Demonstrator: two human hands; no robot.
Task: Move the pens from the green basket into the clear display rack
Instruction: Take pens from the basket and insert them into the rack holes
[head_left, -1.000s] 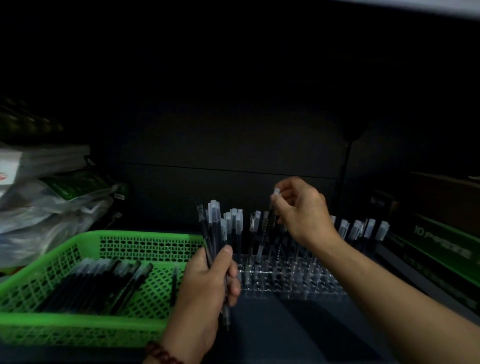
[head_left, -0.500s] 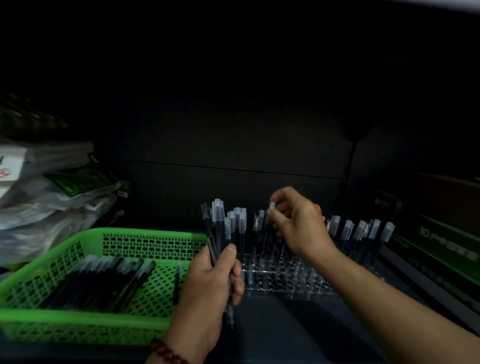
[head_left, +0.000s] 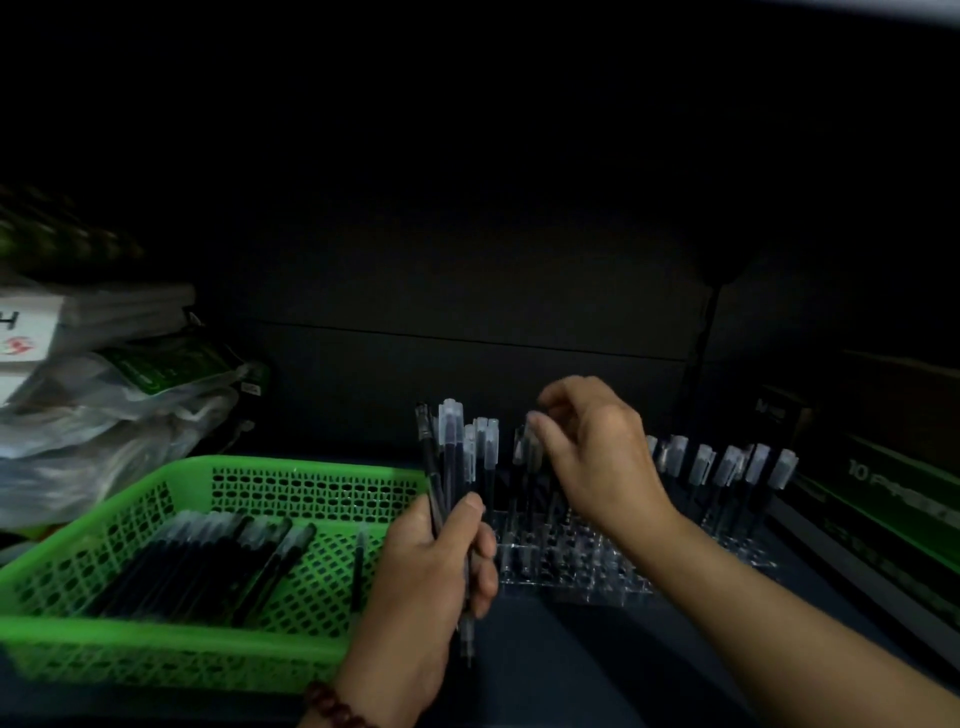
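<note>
- One pen bundle stands upright in left hand, fingers wrapped round it, between green basket and clear rack.
- Right hand is over the rack, fingertips pinching a standing pen by its cap; blurry.
- My read of the next pick: bundle sits just left and near of right hand, long axes vertical, in line with the slots.
- Loose pens lie flat in the basket.

The front rows of the clear display rack lie open from above; standing pens wall its back edge. The left hand, gripping a bundle of pens, blocks the front-left corner, the right hand covers mid-rack, and green boxes hem the right edge.
</note>
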